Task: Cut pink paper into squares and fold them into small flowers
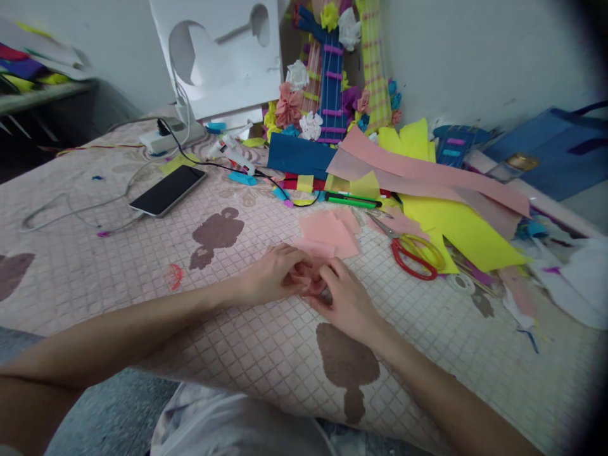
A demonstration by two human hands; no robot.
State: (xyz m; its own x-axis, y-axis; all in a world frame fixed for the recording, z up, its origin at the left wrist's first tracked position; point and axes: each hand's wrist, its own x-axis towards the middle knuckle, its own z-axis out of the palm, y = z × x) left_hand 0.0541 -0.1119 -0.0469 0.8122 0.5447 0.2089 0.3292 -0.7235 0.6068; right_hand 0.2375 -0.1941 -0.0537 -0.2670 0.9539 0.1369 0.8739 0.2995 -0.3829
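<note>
Between my two hands is a small crumpled piece of pink crepe paper [306,277], partly covered by the fingers. My left hand [270,273] is closed on its left side, thumb and fingers bent around it. From the right, my right hand [346,304] pinches the same piece with curled fingers. Just beyond the fingertips lie flat pink paper squares [335,229], overlapping on the patterned tablecloth. Red-and-yellow-handled scissors [415,256] rest to the right of them, blades pointing away to the left.
A phone [168,190] with a cable lies at left, near a white power strip [166,136]. A glue gun [237,156], green cutter [354,201], yellow paper [465,231] and pink strips [427,164] spread across the back. Decorated paper guitars [332,88] lean on the wall.
</note>
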